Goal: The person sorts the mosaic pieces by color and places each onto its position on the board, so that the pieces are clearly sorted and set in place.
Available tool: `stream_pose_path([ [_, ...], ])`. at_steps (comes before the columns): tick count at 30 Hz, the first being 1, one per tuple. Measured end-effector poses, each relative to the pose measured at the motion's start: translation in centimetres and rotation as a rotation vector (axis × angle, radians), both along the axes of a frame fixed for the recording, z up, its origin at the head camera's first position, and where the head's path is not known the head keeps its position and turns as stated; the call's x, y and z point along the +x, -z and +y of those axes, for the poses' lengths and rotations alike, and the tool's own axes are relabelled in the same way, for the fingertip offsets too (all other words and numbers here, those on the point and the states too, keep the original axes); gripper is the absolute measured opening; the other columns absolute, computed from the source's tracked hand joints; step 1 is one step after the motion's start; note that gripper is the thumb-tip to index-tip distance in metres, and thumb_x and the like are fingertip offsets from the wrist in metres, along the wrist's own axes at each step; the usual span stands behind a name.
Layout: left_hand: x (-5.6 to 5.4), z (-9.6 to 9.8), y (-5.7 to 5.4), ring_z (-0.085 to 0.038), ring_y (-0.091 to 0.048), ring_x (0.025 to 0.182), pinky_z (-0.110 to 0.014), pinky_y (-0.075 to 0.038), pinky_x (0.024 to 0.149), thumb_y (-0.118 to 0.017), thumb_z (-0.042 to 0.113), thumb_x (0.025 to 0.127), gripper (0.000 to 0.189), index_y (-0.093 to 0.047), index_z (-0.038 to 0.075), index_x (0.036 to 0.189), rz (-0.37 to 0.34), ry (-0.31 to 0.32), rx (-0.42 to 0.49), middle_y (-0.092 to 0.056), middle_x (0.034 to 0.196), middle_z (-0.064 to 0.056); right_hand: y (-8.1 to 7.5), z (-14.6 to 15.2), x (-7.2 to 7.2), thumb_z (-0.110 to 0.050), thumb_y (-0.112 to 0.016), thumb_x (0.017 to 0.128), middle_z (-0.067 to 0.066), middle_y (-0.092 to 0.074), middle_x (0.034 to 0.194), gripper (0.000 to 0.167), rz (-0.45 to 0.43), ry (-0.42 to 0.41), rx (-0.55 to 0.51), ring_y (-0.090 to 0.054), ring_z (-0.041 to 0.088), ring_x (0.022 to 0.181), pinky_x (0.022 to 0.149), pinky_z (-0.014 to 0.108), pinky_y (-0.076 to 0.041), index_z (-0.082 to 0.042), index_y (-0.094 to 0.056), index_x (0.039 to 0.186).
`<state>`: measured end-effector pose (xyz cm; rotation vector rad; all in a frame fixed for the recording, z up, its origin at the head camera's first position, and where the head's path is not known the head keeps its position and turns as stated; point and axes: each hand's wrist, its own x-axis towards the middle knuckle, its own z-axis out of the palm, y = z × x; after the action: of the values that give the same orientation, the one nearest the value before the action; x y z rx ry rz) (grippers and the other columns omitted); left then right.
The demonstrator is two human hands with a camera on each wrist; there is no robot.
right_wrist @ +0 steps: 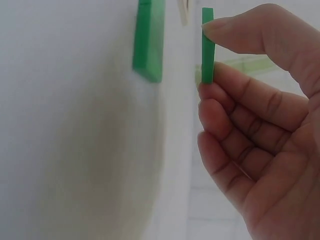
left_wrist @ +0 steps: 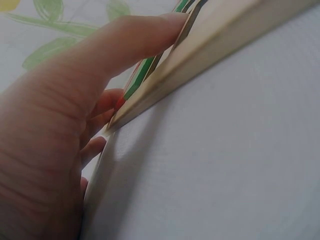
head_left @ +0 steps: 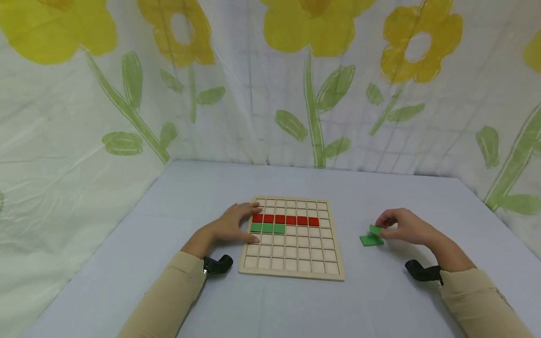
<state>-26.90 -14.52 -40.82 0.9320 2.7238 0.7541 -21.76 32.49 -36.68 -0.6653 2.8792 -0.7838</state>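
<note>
A square wooden grid board (head_left: 291,274) lies on the table. One row holds several red tiles (head_left: 291,220); the row just nearer to me has three green tiles (head_left: 267,228) at its left end. Across the board's left edge rests my left hand (head_left: 230,224), thumb and fingers spread on either side of those rows. To the right of the board, my right hand (head_left: 404,228) pinches a green tile (right_wrist: 208,55) between thumb and fingers. Just below it, more green tile (head_left: 370,241) lies on the table; how many pieces are there I cannot tell.
The white tabletop (head_left: 211,300) extends around the board. A curtain (head_left: 253,94) with yellow flowers hangs behind and beside the table. Each wrist wears a black strap-on device, a left one (head_left: 219,264) and a right one (head_left: 422,271).
</note>
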Motion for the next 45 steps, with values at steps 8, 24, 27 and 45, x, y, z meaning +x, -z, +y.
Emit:
stream_pose_path([
  [8, 0.1, -0.1, -0.3, -0.028, -0.018, 0.143, -0.047, -0.006, 0.119, -0.074, 0.047, 0.072, 0.086, -0.037, 0.018, 0.143, -0.006, -0.004, 0.004, -0.026, 0.154, -0.005, -0.3, -2.3, -1.5, -0.018, -0.071, 0.080, 0.002, -0.065, 0.092, 0.020, -0.005, -0.049, 0.011, -0.058, 0.011, 0.087, 0.075, 0.026, -0.051, -0.006, -0.066, 0.096],
  [24, -0.3, 0.0, 0.3, -0.028, -0.017, 0.143, -0.047, -0.005, 0.119, -0.072, 0.051, 0.072, 0.086, -0.037, 0.019, 0.143, -0.004, 0.008, 0.002, -0.025, 0.154, -0.004, -0.4, -6.3, -2.8, -0.016, -0.070, 0.081, 0.003, -0.067, 0.091, 0.017, -0.077, -0.098, -0.042, -0.060, 0.014, 0.085, 0.074, 0.025, -0.052, -0.005, -0.067, 0.093],
  [27, -0.3, 0.0, 0.2, -0.028, -0.017, 0.143, -0.047, -0.005, 0.119, -0.073, 0.050, 0.072, 0.086, -0.037, 0.019, 0.143, -0.004, 0.005, 0.002, -0.025, 0.154, -0.004, -0.4, -6.8, -3.0, -0.015, -0.070, 0.081, 0.004, -0.067, 0.091, 0.016, -0.077, -0.108, -0.050, -0.060, 0.015, 0.086, 0.074, 0.026, -0.052, -0.005, -0.067, 0.094],
  [45, -0.3, 0.0, 0.1, -0.027, -0.017, 0.144, -0.047, -0.005, 0.119, -0.072, 0.050, 0.072, 0.086, -0.036, 0.019, 0.144, -0.001, 0.000, -0.005, -0.025, 0.154, -0.003, 0.0, -9.5, -3.8, -0.014, -0.072, 0.078, 0.005, -0.068, 0.092, 0.019, -0.099, -0.147, -0.058, -0.059, 0.012, 0.084, 0.072, 0.023, -0.052, -0.004, -0.068, 0.094],
])
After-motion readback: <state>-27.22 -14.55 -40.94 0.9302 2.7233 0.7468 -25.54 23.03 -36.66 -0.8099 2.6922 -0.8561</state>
